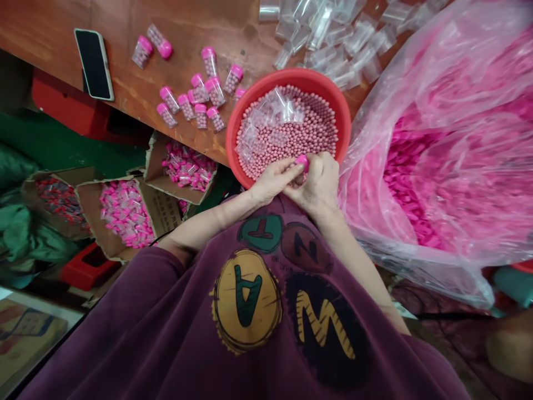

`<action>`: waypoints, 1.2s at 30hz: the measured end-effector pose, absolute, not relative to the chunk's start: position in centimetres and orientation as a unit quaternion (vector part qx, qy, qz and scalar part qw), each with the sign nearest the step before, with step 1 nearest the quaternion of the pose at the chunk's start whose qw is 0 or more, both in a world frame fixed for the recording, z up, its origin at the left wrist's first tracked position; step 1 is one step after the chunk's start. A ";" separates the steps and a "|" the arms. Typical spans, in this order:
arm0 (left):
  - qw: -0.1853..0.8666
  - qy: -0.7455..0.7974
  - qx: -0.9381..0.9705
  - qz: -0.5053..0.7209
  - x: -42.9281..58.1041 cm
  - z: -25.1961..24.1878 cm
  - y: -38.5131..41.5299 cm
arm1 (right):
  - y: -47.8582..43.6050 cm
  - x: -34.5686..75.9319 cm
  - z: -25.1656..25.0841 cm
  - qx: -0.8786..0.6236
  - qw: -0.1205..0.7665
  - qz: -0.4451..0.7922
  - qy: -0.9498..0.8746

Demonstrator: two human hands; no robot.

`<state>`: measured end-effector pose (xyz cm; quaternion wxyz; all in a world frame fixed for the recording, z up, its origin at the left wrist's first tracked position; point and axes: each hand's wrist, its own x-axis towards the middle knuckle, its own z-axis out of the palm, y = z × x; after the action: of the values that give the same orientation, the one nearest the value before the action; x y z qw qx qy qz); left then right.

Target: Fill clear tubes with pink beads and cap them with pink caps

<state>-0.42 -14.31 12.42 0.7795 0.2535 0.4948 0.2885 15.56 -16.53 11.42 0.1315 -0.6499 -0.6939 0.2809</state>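
Note:
At the near rim of a red basin (343, 119), my left hand (272, 179) and my right hand (318, 180) meet around a small jar with a pink cap (302, 162). The fingers of both are closed on it, and they hide most of its body. Pink beads (287, 141) fill much of the basin. Several clear empty jars (272, 111) lie on top of the beads. To the left of the basin, several filled jars with pink caps (214, 91) stand and lie on the wooden table.
Clear empty jars (333, 36) are heaped at the table's back. A large plastic bag (470, 166) of pink caps bulges at the right. A phone (94, 64) lies at the left. Below, cardboard boxes (160, 208) hold pink-capped jars, near a red stool (87, 266).

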 end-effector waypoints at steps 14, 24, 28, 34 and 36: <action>0.641 0.601 0.410 0.245 -1.5 8.6 -13.2 | -16.1 12.4 7.8 -0.667 0.077 0.302 -0.676; 0.659 0.641 0.337 0.203 -4.3 8.2 -12.9 | -14.3 10.2 7.1 -0.583 0.019 0.357 -0.729; 0.572 0.674 0.387 0.262 -7.8 8.1 -11.1 | -12.1 10.9 5.0 -0.564 0.086 0.373 -0.732; 0.519 0.706 0.385 0.290 -14.3 6.4 -6.5 | -9.0 12.1 1.3 -0.663 0.029 0.298 -0.686; 0.465 0.736 0.403 0.284 -15.7 6.4 -5.2 | -9.1 12.1 1.3 -0.663 0.033 0.304 -0.683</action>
<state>-15.74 -5.24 6.35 0.4648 0.4026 0.7359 0.2836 12.15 -9.09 1.28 0.0330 -0.6632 -0.6831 0.3040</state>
